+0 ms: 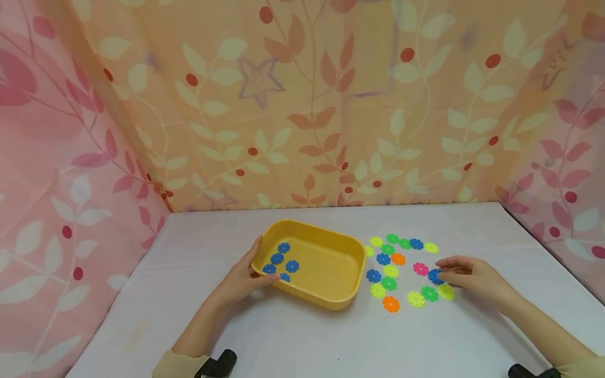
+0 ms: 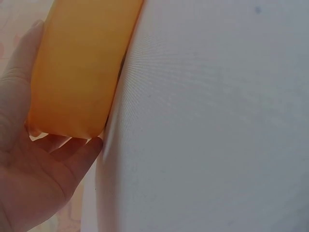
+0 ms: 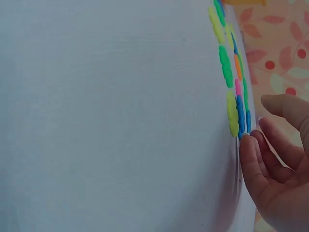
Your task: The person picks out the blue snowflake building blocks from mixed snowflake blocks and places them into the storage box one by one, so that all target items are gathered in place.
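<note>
A yellow plastic basin [image 1: 326, 299] stands on the table, with several blue notched discs [image 1: 292, 266] lying in its left part. My left hand [image 1: 243, 278] grips its left end, thumb on the near rim; in the left wrist view, fingers reach round the basin's [image 2: 79, 72] end wall. To the right of the basin lie loose notched discs in green [image 1: 429, 293], yellow [image 1: 416, 300], orange [image 1: 390, 304], pink [image 1: 420, 269] and blue. Over a blue disc [image 1: 435, 276] at their right side, my right hand [image 1: 475, 275] touches its edge, index finger apart from the thumb.
A white cloth covers the table [image 1: 293, 346]. Patterned orange curtain [image 1: 312, 105] hangs behind it, with pink patterned cloth [image 1: 61, 184] at the left and right sides. The loose discs reach close to the basin's right wall.
</note>
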